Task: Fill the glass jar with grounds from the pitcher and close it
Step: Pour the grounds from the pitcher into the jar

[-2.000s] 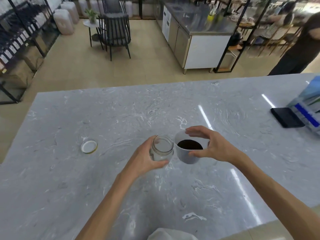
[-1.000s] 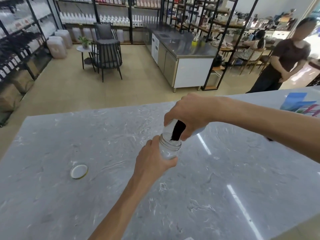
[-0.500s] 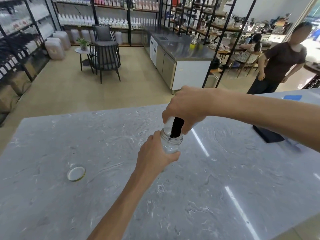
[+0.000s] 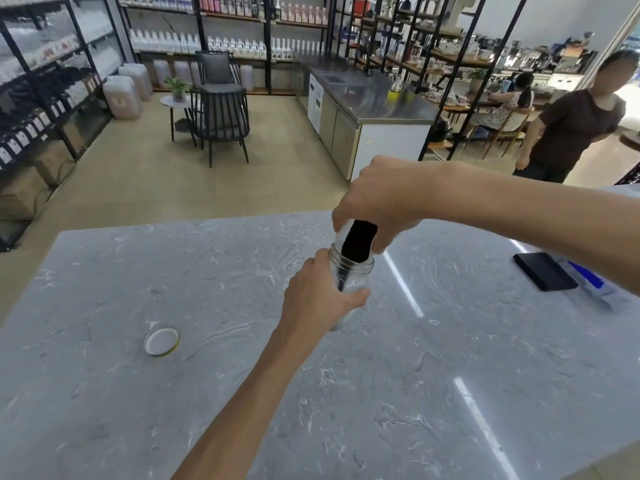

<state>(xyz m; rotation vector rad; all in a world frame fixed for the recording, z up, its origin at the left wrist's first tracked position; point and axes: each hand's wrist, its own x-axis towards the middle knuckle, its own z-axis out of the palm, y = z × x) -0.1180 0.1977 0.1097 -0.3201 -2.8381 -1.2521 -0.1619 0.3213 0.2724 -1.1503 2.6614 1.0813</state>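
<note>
Head view: the left hand (image 4: 317,294) grips the glass jar (image 4: 349,278) around its body, holding it upright on the grey marbled surface (image 4: 450,375). The right hand (image 4: 381,202) is closed around the white pitcher (image 4: 346,228), tipped steeply over the jar mouth. Dark grounds (image 4: 358,242) fill the pitcher opening, and a thin dark stream falls inside the jar. The jar lid (image 4: 161,342) lies on the surface well left of the jar. No legible writing is visible. Compared with half a second earlier, the pour posture is unchanged.
</note>
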